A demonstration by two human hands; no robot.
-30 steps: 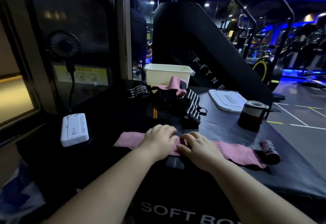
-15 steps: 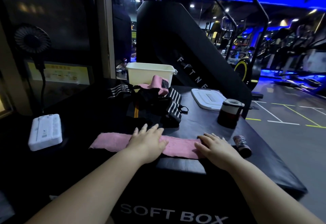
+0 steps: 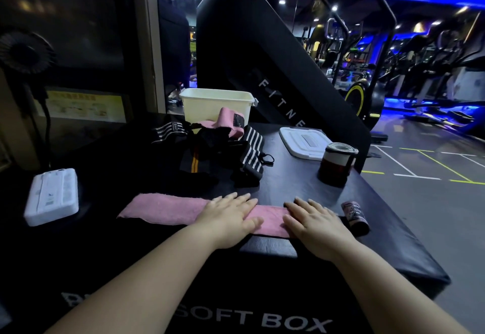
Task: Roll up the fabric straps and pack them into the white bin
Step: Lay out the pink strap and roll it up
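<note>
on padded black box [image 3: 301, 184], flat fuzzy pink strap [image 3: 162, 207], both hands [image 3: 231, 218] pressing, fingers straight

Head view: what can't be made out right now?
- Inside of the white bin: head view, its near wall hides the contents.
- Right end of the pink strap: head view, under the right hand.
- The dark strap pile: head view, dim and tangled, count unclear.
- The small roll: head view, print too blurred to read.

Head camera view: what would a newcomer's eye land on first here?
Two bare hands, left hand and right hand, press flat on a pink strap laid out across the black box. Behind them lies a tangled pile of straps, with the white bin at the far edge.
</note>
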